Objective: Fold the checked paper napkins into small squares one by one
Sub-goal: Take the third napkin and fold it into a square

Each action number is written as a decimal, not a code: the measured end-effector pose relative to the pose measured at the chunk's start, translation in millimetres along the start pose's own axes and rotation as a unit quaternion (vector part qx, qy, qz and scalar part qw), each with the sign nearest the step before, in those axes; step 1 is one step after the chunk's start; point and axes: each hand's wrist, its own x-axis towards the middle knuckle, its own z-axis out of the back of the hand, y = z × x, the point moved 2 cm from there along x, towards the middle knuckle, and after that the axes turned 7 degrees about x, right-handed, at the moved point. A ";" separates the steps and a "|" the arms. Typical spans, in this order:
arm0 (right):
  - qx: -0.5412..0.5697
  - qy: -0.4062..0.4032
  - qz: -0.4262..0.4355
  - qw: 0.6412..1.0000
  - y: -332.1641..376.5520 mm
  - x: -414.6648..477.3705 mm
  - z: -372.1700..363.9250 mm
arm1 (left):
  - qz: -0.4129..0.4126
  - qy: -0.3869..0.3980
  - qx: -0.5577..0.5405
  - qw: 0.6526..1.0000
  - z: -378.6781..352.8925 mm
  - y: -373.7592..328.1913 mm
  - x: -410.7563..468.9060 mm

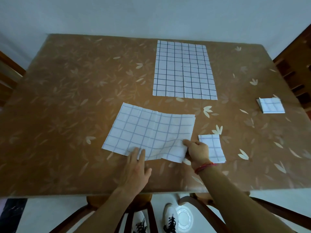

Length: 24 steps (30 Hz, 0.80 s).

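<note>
A checked napkin [149, 132] lies unfolded on the brown table near its front edge, its near right corner lifted and rippled. My right hand [196, 151] pinches that corner, thumb on top. With straight fingers my left hand [137, 167] presses on the napkin's near edge. A folded small square [213, 147] lies just right of my right hand, partly under it. A second unfolded napkin [183, 69] with darker lines lies flat farther back. Another folded square [271, 105] sits near the right edge.
The table [67, 98] has a brown leaf-patterned cover and a wall behind it. Wooden chairs stand at the left [8, 73], at the right [296, 76] and below the front edge. On the floor are my shoes and a white plate [184, 217].
</note>
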 end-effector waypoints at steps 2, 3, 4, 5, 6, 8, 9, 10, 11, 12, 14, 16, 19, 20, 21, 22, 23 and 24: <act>0.002 0.020 -0.016 1.000 -5.7 -10.1 -1.2 | 0.003 0.002 0.000 1.000 -2.6 -10.5 5.0; 0.011 0.027 -0.020 0.999 -8.1 -15.2 -1.7 | 0.006 0.001 0.005 1.000 -3.2 -13.4 7.8; 0.031 0.035 -0.027 0.999 -9.7 -21.1 -2.7 | 0.012 0.001 0.005 1.000 -3.1 -15.0 10.8; 0.056 0.048 -0.038 0.997 -11.4 -26.1 -4.0 | 0.017 -0.002 0.001 1.000 -2.5 -15.6 13.4; 0.081 0.065 -0.050 0.993 -12.1 -31.6 -5.9 | 0.020 -0.005 -0.008 1.000 -1.9 -15.6 15.6; 0.120 0.104 -0.073 0.985 -12.6 -41.9 -6.6 | 0.012 -0.018 -0.027 0.999 2.0 -15.5 18.4; 0.128 0.120 -0.079 0.981 -11.3 -47.5 -6.2 | 0.005 -0.022 -0.042 0.999 4.0 -14.9 18.9; 0.131 0.130 -0.084 0.979 -10.5 -51.4 -4.8 | 0.002 -0.021 -0.066 0.998 6.1 -14.1 19.3; 0.128 0.136 -0.090 0.978 -8.2 -55.7 -3.4 | 0.006 -0.019 -0.096 0.995 8.5 -12.9 19.5; 0.125 0.143 -0.092 0.977 -7.3 -57.5 -1.5 | 0.019 -0.016 -0.127 0.992 10.3 -11.0 19.6; 0.111 0.145 -0.090 0.979 -6.6 -58.5 2.2 | 0.060 -0.006 -0.174 0.983 15.3 -7.6 18.7; 0.093 0.140 -0.095 0.981 -6.7 -58.6 5.2 | 0.061 0.007 -0.176 0.983 17.6 -7.5 16.9; 0.076 0.159 -0.109 0.978 -8.7 -62.5 5.1 | 0.000 0.033 -0.083 0.996 18.9 -13.8 12.4; 0.072 0.171 -0.114 0.976 -10.7 -63.7 4.3 | -0.007 0.042 -0.055 0.998 19.6 -15.3 11.5; 0.068 0.185 -0.117 0.973 -12.6 -65.4 3.1 | -0.008 0.048 -0.034 0.998 19.9 -15.7 10.7; 0.068 0.208 -0.120 0.968 -13.8 -67.1 2.7 | -0.010 0.053 -0.019 0.998 19.3 -15.1 9.9; 0.068 0.241 -0.121 0.960 -13.0 -69.6 2.9 | -0.013 0.055 -0.011 0.998 20.1 -14.4 8.6; 0.064 0.279 -0.119 0.951 -11.6 -70.5 4.3 | -0.017 0.058 -0.010 0.998 21.3 -13.3 7.4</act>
